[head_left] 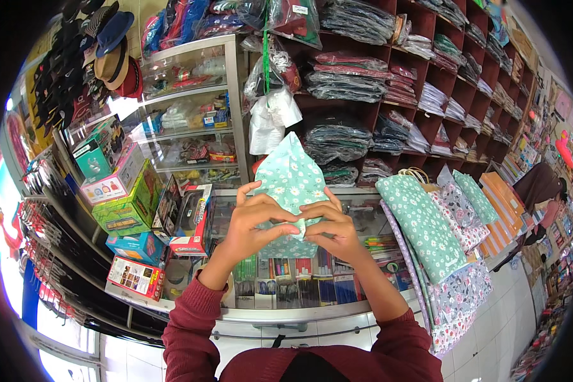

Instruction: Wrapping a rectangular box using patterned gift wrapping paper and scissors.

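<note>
Both my hands hold a folded piece of mint-green paper (291, 172) printed with white daisies, raised over the glass counter. Its upper end narrows to a point. My left hand (254, 219) grips the near edge, its thumb stretched toward the middle. From the other side my right hand (331, 226) pinches the same edge, and the two thumbs and fingertips meet at a small fold. Whether anything lies inside the paper cannot be seen.
The glass counter (280, 314) displays pens and packets. Boxed toys (130, 200) are stacked at its left end. Floral paper parcels (420, 223) lie at the right. Behind stand a glass cabinet (232, 83) and shelves of bagged clothes (347, 83). White plastic bags (270, 121) hang between them.
</note>
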The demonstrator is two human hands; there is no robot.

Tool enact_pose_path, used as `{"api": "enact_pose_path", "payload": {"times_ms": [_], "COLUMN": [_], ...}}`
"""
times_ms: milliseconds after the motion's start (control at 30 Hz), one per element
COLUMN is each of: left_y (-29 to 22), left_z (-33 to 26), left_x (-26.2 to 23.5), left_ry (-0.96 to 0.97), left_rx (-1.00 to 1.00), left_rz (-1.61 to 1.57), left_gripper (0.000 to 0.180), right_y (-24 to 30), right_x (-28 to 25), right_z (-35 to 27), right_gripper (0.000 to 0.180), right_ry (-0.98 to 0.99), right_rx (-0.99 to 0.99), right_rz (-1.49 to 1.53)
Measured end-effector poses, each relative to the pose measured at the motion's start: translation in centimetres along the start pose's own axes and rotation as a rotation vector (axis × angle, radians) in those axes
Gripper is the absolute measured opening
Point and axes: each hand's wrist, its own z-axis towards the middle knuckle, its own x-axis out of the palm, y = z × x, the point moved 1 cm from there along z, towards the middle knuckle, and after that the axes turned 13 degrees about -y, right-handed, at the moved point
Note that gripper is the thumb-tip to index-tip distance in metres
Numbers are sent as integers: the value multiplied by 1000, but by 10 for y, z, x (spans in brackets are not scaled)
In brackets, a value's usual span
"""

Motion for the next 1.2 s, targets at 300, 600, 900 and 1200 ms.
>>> {"api": "enact_pose_path", "payload": {"times_ms": [300, 600, 900, 1200], "left_y": [-7, -3, 10, 4], "left_z": [-15, -7, -10, -5], "left_x": [4, -6, 4, 2], "left_ry": [-78, 21, -36, -10], "left_rx": [347, 259, 124, 177], "left_rz": [352, 124, -47, -64], "left_gripper": [28, 27, 29, 24], "right_y": [-2, 4, 26, 25], "right_x": [-2, 4, 9, 5], "right_z": [0, -1, 3, 7], "right_gripper": [10, 25, 31, 25], "right_ry": [-35, -60, -140, -166], "right_rx": [15, -10, -96, 32], "right_rz": [29, 50, -245, -55]}}
